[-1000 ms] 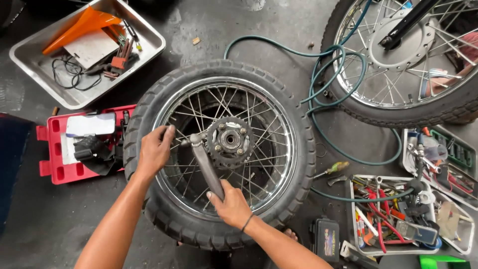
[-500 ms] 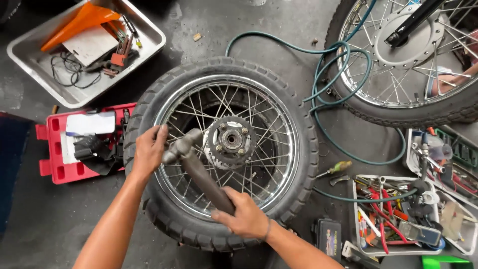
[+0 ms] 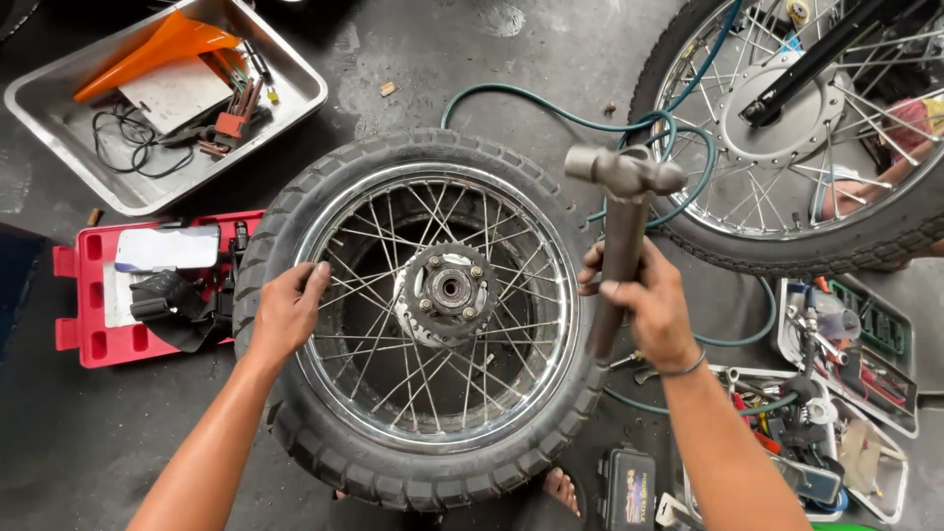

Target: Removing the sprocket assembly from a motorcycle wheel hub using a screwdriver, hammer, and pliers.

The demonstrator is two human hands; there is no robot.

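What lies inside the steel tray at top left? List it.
In the tray: an orange funnel, a grey sheet, a black cable and small red-handled tools. Whatever lies under the funnel and sheet is covered.

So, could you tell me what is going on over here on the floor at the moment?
A person is working on a spoked motorcycle wheel lying flat on the concrete floor. Their left hand rests on the rim, while the right hand grips a metal hammer held upright beside the wheel, clear of the hub. A second wheel, a green hose, a red case and tool trays lie around.
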